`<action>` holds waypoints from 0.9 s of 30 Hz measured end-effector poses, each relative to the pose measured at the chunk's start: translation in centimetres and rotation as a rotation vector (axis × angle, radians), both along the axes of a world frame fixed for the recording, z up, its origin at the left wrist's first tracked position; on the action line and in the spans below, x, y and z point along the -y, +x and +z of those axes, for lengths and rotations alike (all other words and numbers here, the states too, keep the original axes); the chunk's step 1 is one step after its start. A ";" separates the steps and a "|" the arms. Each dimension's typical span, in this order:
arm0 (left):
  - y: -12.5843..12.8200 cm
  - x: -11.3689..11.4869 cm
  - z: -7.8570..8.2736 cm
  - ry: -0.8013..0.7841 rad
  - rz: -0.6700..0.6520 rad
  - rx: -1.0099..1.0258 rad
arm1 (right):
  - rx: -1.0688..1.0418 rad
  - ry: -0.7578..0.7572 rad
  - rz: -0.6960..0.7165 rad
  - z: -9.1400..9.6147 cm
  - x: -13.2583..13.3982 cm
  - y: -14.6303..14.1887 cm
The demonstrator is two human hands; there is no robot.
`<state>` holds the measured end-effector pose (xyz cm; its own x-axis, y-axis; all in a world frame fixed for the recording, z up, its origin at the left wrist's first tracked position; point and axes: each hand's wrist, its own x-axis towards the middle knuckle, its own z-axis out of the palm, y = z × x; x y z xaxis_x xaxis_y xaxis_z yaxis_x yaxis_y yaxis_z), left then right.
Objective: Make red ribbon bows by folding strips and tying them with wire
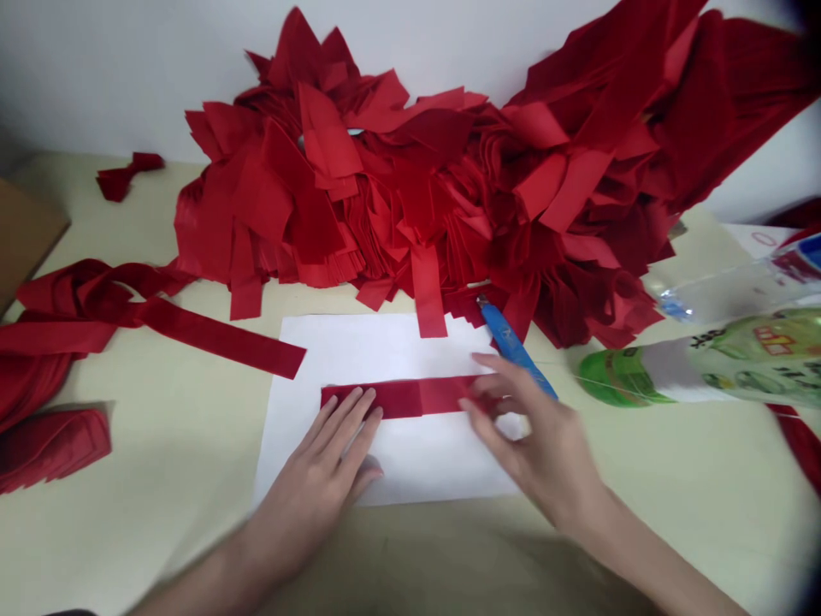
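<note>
1. So, the dark red fabric strip [391, 399] lies flat across the middle of a white paper sheet [333, 351].
2. Left hand [314, 483] is spread, fingertips on the strip's left end, seemingly pinning it steady.
3. Right hand [539, 436] is blurred, fingers drawn together at the strip's right end; can't tell if it's pinching.
4. A blue-handled cutter [516, 346] sits at 2 o'clock from the sheet, within easy reach, with heaped red fabric offcuts [410, 197] at 12.

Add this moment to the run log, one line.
Left hand: on white paper sheet, fingertips on red strip | Right hand: at strip's end, blurred
</note>
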<state>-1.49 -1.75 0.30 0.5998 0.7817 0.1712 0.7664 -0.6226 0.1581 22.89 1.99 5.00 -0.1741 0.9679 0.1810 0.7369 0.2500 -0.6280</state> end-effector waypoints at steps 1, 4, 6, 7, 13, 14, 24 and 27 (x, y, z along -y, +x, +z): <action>0.0 0.0 0.0 0.008 0.001 0.003 | 0.017 0.006 0.093 -0.3 0.1 -0.8; 0.0 -0.1 -0.1 0.039 -0.006 0.015 | 0.124 0.040 0.302 -1.2 0.2 -2.1; 0.0 -0.1 -0.1 0.055 -0.013 0.016 | 0.191 0.092 0.355 -1.6 0.2 -2.1; 0.0 -0.1 0.0 0.060 -0.013 0.013 | 0.219 0.126 0.370 -1.7 0.2 -2.0; 0.1 -0.1 -0.2 0.078 -0.023 -0.010 | 0.396 0.286 0.477 -2.3 -0.1 -1.9; 0.1 -0.1 -0.3 0.072 -0.021 -0.007 | 0.416 0.298 0.490 -2.4 -0.1 -2.0; 0.1 -0.1 -0.3 0.081 -0.015 0.013 | 0.355 0.336 0.436 -2.9 -0.1 -2.9; 0.0 -0.1 -0.2 0.080 -0.018 -0.005 | 0.380 0.330 0.443 -2.9 -0.2 -3.1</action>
<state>-1.46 -1.61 0.06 0.6145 0.7547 0.2299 0.7557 -0.6467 0.1035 19.75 2.18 2.08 -0.6521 0.6948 0.3033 0.6754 0.7142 -0.1837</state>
